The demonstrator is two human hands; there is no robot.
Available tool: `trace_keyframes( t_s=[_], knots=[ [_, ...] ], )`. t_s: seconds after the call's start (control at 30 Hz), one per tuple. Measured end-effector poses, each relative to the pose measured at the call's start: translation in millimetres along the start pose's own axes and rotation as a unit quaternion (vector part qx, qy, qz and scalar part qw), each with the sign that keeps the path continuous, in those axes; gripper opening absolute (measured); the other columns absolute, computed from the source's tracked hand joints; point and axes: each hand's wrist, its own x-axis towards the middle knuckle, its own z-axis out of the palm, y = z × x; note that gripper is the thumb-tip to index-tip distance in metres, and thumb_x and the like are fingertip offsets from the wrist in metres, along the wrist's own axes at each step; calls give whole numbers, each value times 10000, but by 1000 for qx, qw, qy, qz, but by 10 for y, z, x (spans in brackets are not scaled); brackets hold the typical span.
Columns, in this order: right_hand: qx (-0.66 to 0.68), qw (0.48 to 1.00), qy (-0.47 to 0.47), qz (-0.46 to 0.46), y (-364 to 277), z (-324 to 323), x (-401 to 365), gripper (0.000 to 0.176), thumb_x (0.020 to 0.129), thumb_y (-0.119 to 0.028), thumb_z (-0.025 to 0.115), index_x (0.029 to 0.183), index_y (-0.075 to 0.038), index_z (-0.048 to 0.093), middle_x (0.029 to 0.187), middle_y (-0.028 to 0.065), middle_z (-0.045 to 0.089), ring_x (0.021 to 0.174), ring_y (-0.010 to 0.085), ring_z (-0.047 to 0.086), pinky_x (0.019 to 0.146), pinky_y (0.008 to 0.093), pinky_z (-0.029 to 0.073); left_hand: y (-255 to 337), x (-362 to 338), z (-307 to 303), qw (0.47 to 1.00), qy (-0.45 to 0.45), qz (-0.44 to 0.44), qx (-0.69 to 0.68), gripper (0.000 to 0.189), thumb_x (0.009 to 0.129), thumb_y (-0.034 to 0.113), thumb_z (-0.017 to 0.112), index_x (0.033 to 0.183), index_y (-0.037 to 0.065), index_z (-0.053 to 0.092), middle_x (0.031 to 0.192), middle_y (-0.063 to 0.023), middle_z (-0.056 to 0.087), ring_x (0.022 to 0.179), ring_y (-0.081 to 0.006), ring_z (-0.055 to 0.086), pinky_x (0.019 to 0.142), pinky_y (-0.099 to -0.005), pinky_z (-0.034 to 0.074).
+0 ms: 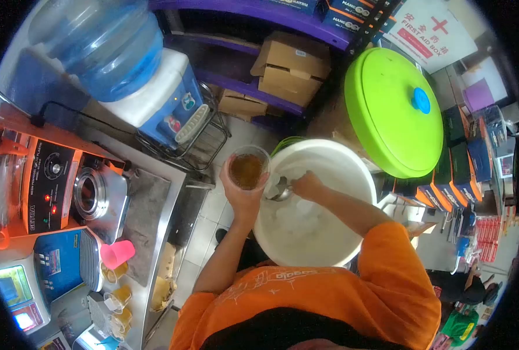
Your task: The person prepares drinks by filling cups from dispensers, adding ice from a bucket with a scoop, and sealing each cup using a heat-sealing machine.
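Note:
My left hand [243, 195] is wrapped round a clear plastic cup [248, 169] with brown liquid in it, beside the left rim of a big white tub. In my right hand [308, 187] is a metal scoop [280, 191], its bowl close to the cup's right side and over the tub's left part. Whether scoop and cup touch, I cannot tell. Below both hands stands the white tub [361, 245], with whitish contents that look like ice or cloudy water.
A green lid [396, 111] with a blue knob covers a large container behind the tub. At the left are a water dispenser [154, 87], an orange sealing machine [49, 181], a pink cup [118, 254] and several filled cups [119, 297]. People [460, 326] are at the lower right.

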Motion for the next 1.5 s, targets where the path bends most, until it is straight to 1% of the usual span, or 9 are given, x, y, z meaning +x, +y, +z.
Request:
trace_keyframes(
  t_s=[0.23, 0.47, 0.53, 0.63, 0.7, 1.0, 1.1, 1.33, 1.5],
  knots=[
    [3, 993, -116, -12, -42, -460, -764, 263, 898, -381, 492, 885, -124, 546, 667, 54, 615, 614, 235, 608, 658, 380, 412, -24, -4, 26, 997, 21, -19, -69, 845, 615, 88, 831, 1297, -7, 341, 1271, -169, 432, 1198, -283, 428, 1020, -384, 334],
    [101, 994, -21, -34, -87, -473, -1320, 284, 882, -365, 529, 847, -84, 538, 655, 90, 590, 650, 280, 580, 683, 407, 416, 37, 36, -192, 998, -29, -9, -49, 870, 613, 79, 827, 1306, -13, 309, 1256, -177, 444, 1190, -277, 438, 1031, -378, 325],
    [122, 992, 1, -34, -120, -622, -1414, 295, 874, -368, 550, 843, -75, 532, 649, 112, 569, 623, 304, 546, 669, 403, 414, 143, 17, -339, 996, -55, 37, 57, 843, 608, 80, 829, 1291, -19, 345, 1253, -174, 453, 1193, -271, 437, 1029, -374, 327],
    [175, 984, -5, 31, -155, -810, -1480, 337, 855, -399, 565, 847, -62, 553, 658, 137, 590, 677, 345, 572, 698, 437, 438, 201, -26, -518, 996, -75, 27, 47, 828, 602, 76, 831, 1281, -24, 369, 1259, -170, 452, 1196, -265, 439, 1025, -371, 335],
    [192, 978, 61, 48, -185, -832, -1540, 326, 827, -384, 605, 830, -62, 555, 657, 148, 588, 662, 375, 553, 695, 444, 448, 257, -71, -652, 995, -81, 35, 45, 827, 602, 66, 827, 1283, -24, 366, 1262, -171, 451, 1195, -264, 441, 1024, -371, 336],
    [181, 954, 228, 71, -180, -839, -1728, 294, 790, -320, 657, 760, -57, 530, 603, 146, 566, 559, 355, 531, 658, 418, 444, 264, -270, -865, 987, -119, 46, 96, 835, 596, 44, 821, 1293, -12, 364, 1244, -180, 465, 1173, -267, 465, 1008, -368, 362],
    [144, 948, 276, 68, -162, -1039, -1853, 307, 763, -317, 677, 736, -57, 515, 575, 133, 555, 511, 330, 521, 644, 398, 437, 162, -306, -805, 989, -108, 72, 69, 827, 575, 137, 849, 1273, 9, 425, 1200, -175, 500, 1131, -301, 482, 974, -396, 370],
    [82, 965, 241, 58, -264, -2001, -1942, 312, 730, -327, 693, 730, -66, 522, 526, 80, 543, 493, 270, 538, 589, 351, 414, 343, -318, -777, 958, -163, 148, 184, 776, 540, 197, 836, 1206, 48, 467, 1110, -126, 538, 1025, -333, 491, 898, -423, 382],
    [45, 973, 224, 27, -356, -2357, -1786, 286, 718, -319, 694, 737, -77, 543, 509, 74, 542, 481, 263, 543, 594, 354, 417, 500, -358, -770, 946, -174, 160, 221, 787, 511, 140, 826, 1211, 60, 475, 1117, -136, 539, 1046, -338, 492, 911, -421, 386]
  ],
)
